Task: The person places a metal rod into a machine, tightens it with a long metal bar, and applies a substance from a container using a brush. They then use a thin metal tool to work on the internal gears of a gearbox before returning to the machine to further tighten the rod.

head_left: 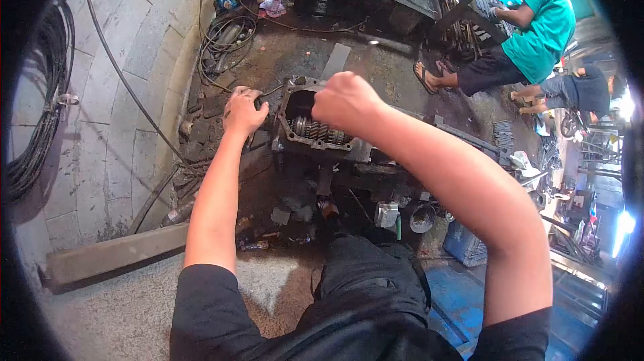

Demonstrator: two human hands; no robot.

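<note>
A greasy gearbox housing [320,144] stands in front of me with its top uncovered, and toothed gears on shafts [318,131] show inside. Over its opening, my right hand [345,100] is closed in a fist, knuckles up; I cannot tell what is inside the fingers. My left hand [244,114] is at the left end of the housing, thumb spread away from the fingers, palm down over dark metal. A thin rod or cable runs between that hand and the housing's upper corner.
Coiled cables [50,119] hang on the block wall at left. A concrete beam [121,253] lies low at left. Near my legs are a small metal bowl [422,219] and a blue container [464,243]. A person in a green shirt [542,22] works at upper right, another person [580,87] behind.
</note>
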